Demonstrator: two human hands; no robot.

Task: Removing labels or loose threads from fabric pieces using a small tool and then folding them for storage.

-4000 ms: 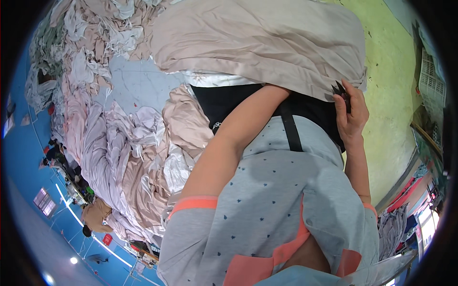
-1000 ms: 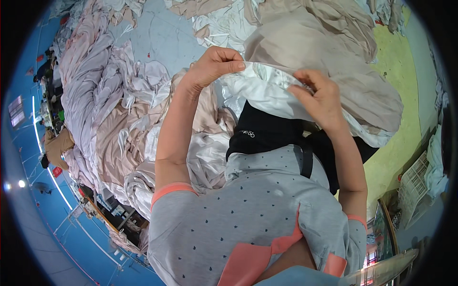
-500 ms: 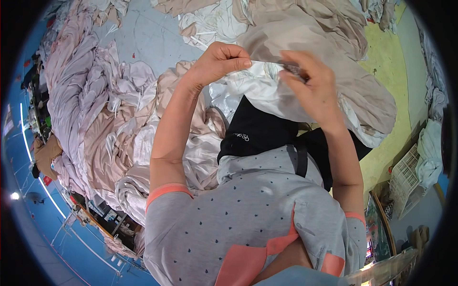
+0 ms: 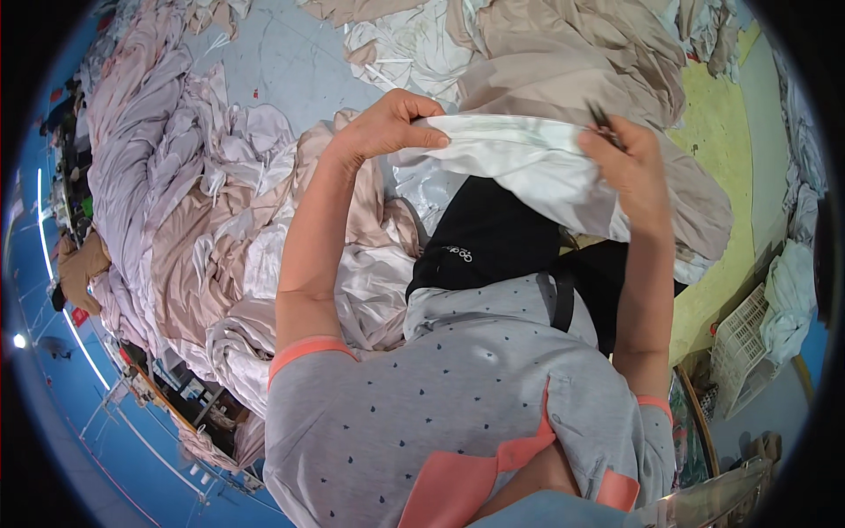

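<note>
A band of white fabric [image 4: 519, 145], the edge of a larger piece, stretches between my hands above my lap. My left hand [image 4: 392, 128] pinches one end between thumb and fingers. The other end is gripped by my right hand [image 4: 632, 167], which also holds small dark thread snips [image 4: 602, 119], their points sticking up past the fingers. Slightly blurred, the snips do not show whether their blades are apart. Below the band the white cloth drapes over my black-clad lap [image 4: 493, 233]. It meets beige fabric [image 4: 572, 75] spread beyond my hands.
Heaped beige, white and pale lilac cloth [image 4: 216, 238] lies along my left. More white fabric [image 4: 405, 44] lies ahead on the grey floor [image 4: 273, 70]. At the right are a yellow floor strip [image 4: 726, 167] and a white plastic basket [image 4: 739, 348] with pale cloth beside it.
My hands have moved apart: the left slightly left, the right to the right. The white band between them is now drawn out longer, and the snips' points show above my right hand.
</note>
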